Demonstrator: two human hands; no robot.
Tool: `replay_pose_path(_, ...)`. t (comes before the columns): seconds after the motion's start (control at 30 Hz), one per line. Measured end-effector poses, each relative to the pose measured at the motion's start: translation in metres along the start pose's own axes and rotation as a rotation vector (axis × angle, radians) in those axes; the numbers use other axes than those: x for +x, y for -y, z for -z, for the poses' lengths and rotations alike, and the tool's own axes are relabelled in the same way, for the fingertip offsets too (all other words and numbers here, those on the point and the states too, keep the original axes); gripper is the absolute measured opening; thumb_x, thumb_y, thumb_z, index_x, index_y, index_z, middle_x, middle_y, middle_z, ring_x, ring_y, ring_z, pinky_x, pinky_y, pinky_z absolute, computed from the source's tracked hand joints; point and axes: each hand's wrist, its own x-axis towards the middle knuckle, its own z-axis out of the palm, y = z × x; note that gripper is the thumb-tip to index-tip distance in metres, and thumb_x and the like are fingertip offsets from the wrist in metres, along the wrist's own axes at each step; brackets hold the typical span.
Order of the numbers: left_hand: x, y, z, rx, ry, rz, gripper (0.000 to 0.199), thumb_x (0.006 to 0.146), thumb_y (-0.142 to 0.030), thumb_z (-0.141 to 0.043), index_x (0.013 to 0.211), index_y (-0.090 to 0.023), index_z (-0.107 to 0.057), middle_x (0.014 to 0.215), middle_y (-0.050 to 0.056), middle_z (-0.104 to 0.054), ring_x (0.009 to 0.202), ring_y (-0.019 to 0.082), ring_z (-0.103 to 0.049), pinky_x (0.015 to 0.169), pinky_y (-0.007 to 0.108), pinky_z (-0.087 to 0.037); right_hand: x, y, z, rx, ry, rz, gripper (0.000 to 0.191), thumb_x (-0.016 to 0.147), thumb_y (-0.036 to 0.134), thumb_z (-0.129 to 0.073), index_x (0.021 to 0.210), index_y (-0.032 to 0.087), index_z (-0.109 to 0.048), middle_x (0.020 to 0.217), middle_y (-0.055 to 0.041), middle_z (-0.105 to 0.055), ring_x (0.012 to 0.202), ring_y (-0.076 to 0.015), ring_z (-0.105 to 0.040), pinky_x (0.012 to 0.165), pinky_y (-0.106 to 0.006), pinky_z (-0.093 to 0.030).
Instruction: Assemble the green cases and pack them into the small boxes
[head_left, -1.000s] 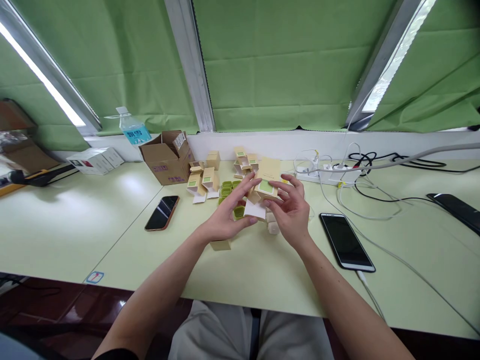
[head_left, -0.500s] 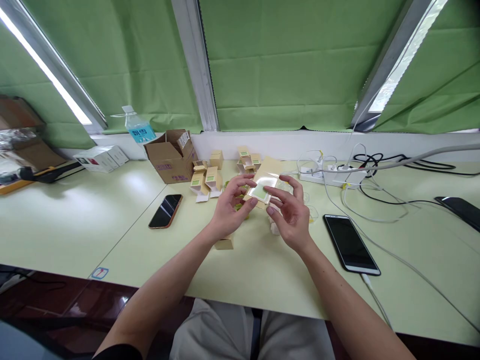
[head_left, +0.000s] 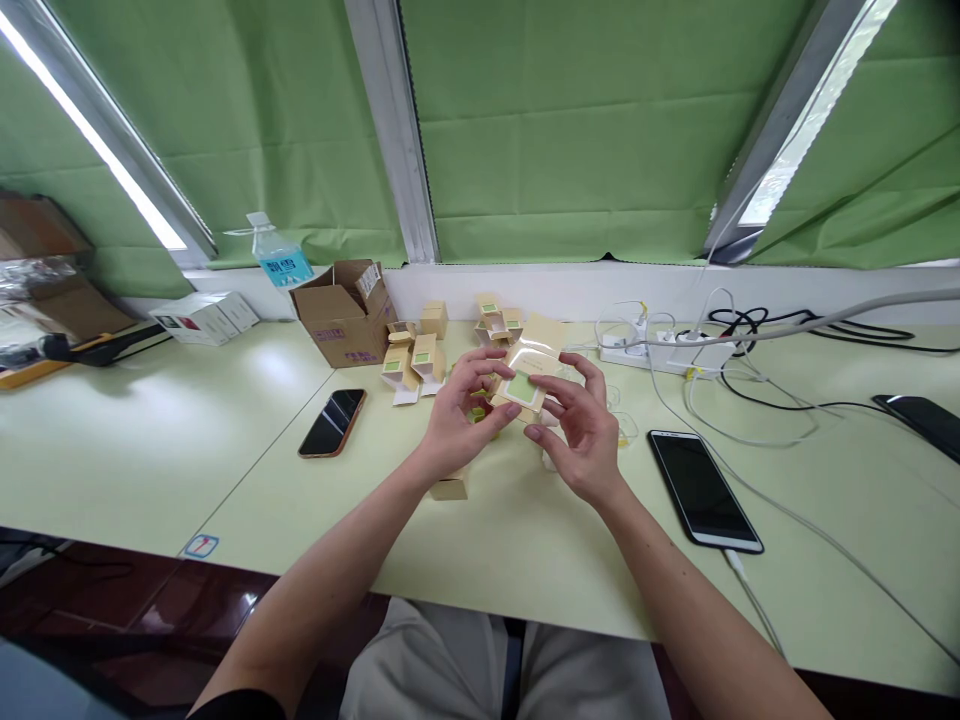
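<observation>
Box (head_left: 529,373) was up over the desk (head_left: 525,560)

My left hand (head_left: 456,415) pinched the box at its left side, between thumb and fingers. My right hand (head_left: 589,442) had its fingers on the right side; I could not tell whether its thumb pinched too. The flap (head_left: 546,332) pointed toward the desk's far edge. Near that edge, small boxes (head_left: 424,358) stood beside a carton (head_left: 341,325). Right of me, a phone (head_left: 705,490) lay closer to the near edge.
</observation>
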Motion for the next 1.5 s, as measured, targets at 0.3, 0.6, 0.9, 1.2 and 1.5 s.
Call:
replay_pose_path(0.3, -0.001, 0.004, -0.006, 0.135, -0.082, -0.065, 0.035, 0.097, -0.052, -0.081, 0.117, -0.027, -0.068, 0.148, 0.014, -0.061, 0.091, 0.017, -0.071, 0.074, 0.032, -0.062, -0.005, 0.001, -0.009, -0.137, -0.058, 0.022, 0.04, 0.099, 0.033, -0.08, 0.138, 0.036, -0.076, 0.157, -0.0106, -0.046, 0.151, -0.0345, -0.057, 0.103, -0.054, -0.074)
replay_pose_path(0.6, -0.005, 0.011, -0.01, 0.243, -0.142, -0.169, 0.027, 0.102, -0.047, -0.075, 0.114, -0.026, -0.064, 0.136, 0.011, -0.061, 0.076, 0.011, -0.059, 0.065, 0.027, -0.056, -0.006, -0.001, -0.013, -0.229, -0.11, 0.111, 0.036, 0.103, 0.025, -0.074, 0.136, 0.038, -0.079, 0.147, -0.0108, -0.058, 0.146, -0.0335, -0.061, 0.099, -0.053, -0.075)
replay_pose_path(0.9, 0.008, 0.006, 0.013, -0.131, 0.136, 0.123, 0.078, 0.097, -0.058, -0.079, 0.161, -0.037, -0.04, 0.149, 0.015, -0.066, 0.1, 0.022, -0.079, 0.08, 0.033, -0.065, -0.005, 0.0, -0.012, -0.284, -0.009, 0.202, 0.042, 0.104, 0.019, -0.069, 0.139, 0.041, -0.076, 0.162, -0.0081, -0.044, 0.137, -0.0303, -0.071, 0.119, -0.059, -0.064)
replay_pose_path(1.2, 0.011, 0.014, 0.06, 0.0, -0.129, 0.263, 0.078, 0.07, -0.046, -0.1, 0.134, -0.025, -0.059, 0.139, 0.013, -0.073, 0.129, 0.034, -0.073, 0.113, 0.051, -0.059, -0.017, 0.002, -0.022, -0.484, 0.163, 0.179, 0.062, 0.1, 0.032, -0.075, 0.157, 0.028, -0.052, 0.148, -0.0168, -0.061, 0.139, -0.0374, -0.061, 0.106, -0.059, -0.062)
replay_pose_path(1.5, -0.042, 0.031, 0.121, 0.529, -0.07, 0.339, 0.064, 0.069, -0.037, -0.09, 0.127, -0.024, -0.065, 0.135, 0.011, -0.073, 0.121, 0.034, -0.07, 0.105, 0.05, -0.056, -0.045, -0.005, -0.064, -0.767, 0.626, 0.012, 0.069, 0.095, 0.039, -0.084, 0.154, 0.014, -0.058, 0.138, -0.0192, -0.075, 0.123, -0.0366, -0.061, 0.104, -0.052, -0.051)
